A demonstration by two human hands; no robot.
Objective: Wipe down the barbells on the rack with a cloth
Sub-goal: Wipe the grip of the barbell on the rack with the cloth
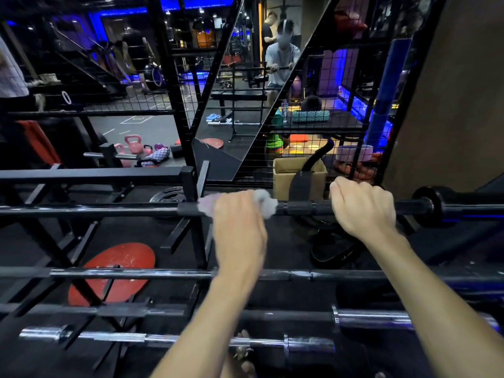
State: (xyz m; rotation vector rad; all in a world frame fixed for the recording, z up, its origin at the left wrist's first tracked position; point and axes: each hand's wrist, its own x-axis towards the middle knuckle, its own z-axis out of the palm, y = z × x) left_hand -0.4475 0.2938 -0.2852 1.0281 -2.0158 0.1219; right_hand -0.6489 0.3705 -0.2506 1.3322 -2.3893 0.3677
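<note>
Nearest, chrome barbells [174, 338] are lying across the rack at 6 o'clock, seemingly waiting. Farther up, the left hand [238, 227] is curling its fingers around a pale cloth [266, 204] wrapped on the black top barbell [308, 208], while the right hand [362, 207] at 2 o'clock is gripping that bar bare, steadying it. The wiping stroke appears under way; next, sliding the cloth along calls for steady pressure.

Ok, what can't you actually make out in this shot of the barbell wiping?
Head view only:
- cloth: mostly hidden under the left hand gripping it on the top barbell.
- Bar's left end: cut off by the frame edge.
- Bar under the right hand: covered by its curled fingers.
- Whether wiped sections are clean: too dark and blurred.
</note>
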